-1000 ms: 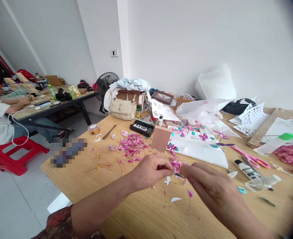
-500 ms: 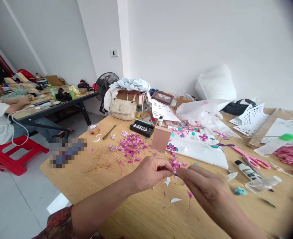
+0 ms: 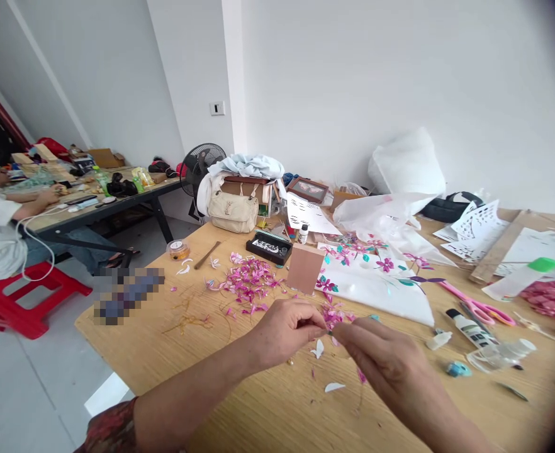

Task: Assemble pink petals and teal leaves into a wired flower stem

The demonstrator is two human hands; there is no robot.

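pinched over the table, right where both hands meet: a small green piece, mostly covered by fingers, so cannot tell its full shape. held in the left hand between thumb and forefinger, with tips pressed together; apparently held at the other end in the right hand, with fingers narrow and bunched, thumb out of sight.

to judge by the spread, only partway along: on the white sheet, several pink flowers with teal leaves, looking already assembled. behind the fingertips, a small pink cluster, and farther left a larger heap of pink petals, all loose. also loose, seemingly unused: a white sliver near the hands, yellow strands to the left.

beyond the heap, an open black case with white pieces inside; well apart to its left, a round clear tub with orange-yellow contents, too small to identify. near the case, upright, a small black-capped bottle. right of the right hand, lying down: a dark-capped bottle, a clear bottle, a small white bottle; impossible to tell how full. at the back, a beige bag, with contents hidden.
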